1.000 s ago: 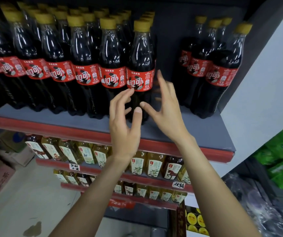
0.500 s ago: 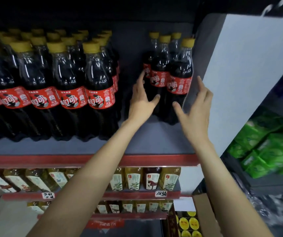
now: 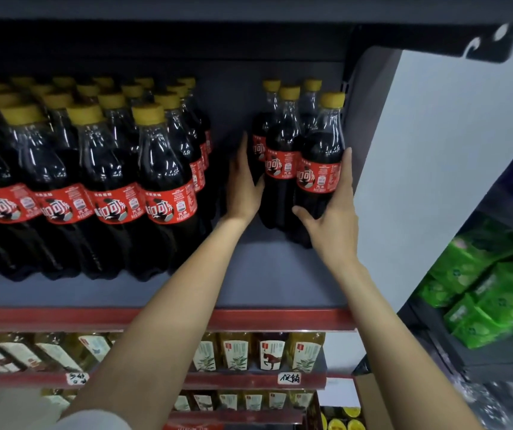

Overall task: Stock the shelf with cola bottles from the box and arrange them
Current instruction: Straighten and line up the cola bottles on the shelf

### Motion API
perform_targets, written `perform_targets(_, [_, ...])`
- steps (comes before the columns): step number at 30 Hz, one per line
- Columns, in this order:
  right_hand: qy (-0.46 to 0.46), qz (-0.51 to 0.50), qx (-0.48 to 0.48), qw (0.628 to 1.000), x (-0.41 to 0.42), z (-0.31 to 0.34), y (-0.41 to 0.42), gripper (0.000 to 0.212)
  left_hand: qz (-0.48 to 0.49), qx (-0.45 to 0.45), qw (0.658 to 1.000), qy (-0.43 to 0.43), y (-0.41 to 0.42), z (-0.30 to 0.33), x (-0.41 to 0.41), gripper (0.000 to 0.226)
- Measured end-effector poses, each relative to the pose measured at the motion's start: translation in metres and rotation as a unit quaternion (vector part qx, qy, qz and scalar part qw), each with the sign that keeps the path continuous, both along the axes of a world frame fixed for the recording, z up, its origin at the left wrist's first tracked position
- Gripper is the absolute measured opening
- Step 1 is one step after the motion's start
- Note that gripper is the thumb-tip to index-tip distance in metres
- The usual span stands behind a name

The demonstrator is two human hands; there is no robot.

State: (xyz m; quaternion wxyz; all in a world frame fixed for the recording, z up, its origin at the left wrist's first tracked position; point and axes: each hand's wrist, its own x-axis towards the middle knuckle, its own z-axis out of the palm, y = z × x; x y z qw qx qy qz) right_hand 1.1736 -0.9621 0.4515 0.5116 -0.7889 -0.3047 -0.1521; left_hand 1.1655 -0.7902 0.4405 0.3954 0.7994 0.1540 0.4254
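Grey store shelf point(image 3: 249, 293) carries a large block of cola bottles point(image 3: 94, 181) at left; four more bottles point(image 3: 292, 156) stand apart at right, bracketed by open left hand point(image 3: 244, 187) pressing flat and right hand point(image 3: 332, 212) cupping the front bottle point(image 3: 320, 169).

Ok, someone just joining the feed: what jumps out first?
Two bare hands reach to the small cluster of four cola bottles at the right end of the top shelf: the left hand lies flat against its left side, the right hand wraps the front bottle. To the left, past a bare gap, stands a big block of yellow-capped cola bottles.
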Motion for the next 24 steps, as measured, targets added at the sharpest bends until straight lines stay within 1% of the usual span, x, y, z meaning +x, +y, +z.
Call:
perform_targets(4, [0.001, 0.007, -0.013, 1.000, 0.003, -0.002, -0.001, 0.115, -0.102, -0.013, 0.995, 0.004, 0.003, 0.005, 0.004, 0.087])
perform_targets(7, [-0.002, 0.010, -0.007, 1.000, 0.004, -0.002, -0.001, 0.115, -0.102, 0.007, 0.995, 0.000, 0.003, 0.004, 0.006, 0.087])
perform_targets(9, [-0.004, 0.011, -0.004, 1.000, 0.004, -0.003, 0.000, 0.115, -0.077, 0.019, 0.997, -0.007, 0.002, 0.001, 0.007, 0.087])
perform_targets(13, [-0.007, 0.017, -0.003, 1.000, 0.005, -0.003, 0.000, 0.114, 0.044, 0.028, 0.999, -0.004, -0.003, -0.004, 0.007, 0.086])
perform_targets(16, [-0.008, 0.023, 0.000, 1.000, 0.006, -0.004, -0.001, 0.113, 0.109, 0.017, 0.994, 0.001, 0.001, -0.002, 0.009, 0.083])
perform_targets(20, [-0.014, 0.028, 0.001, 1.000, 0.007, -0.006, -0.001, 0.111, 0.154, 0.024, 0.988, -0.005, 0.006, -0.003, 0.012, 0.083])
perform_targets(24, [-0.017, 0.033, 0.002, 0.999, 0.007, -0.006, -0.001, 0.111, 0.185, 0.028, 0.982, 0.012, 0.008, -0.003, 0.012, 0.082])
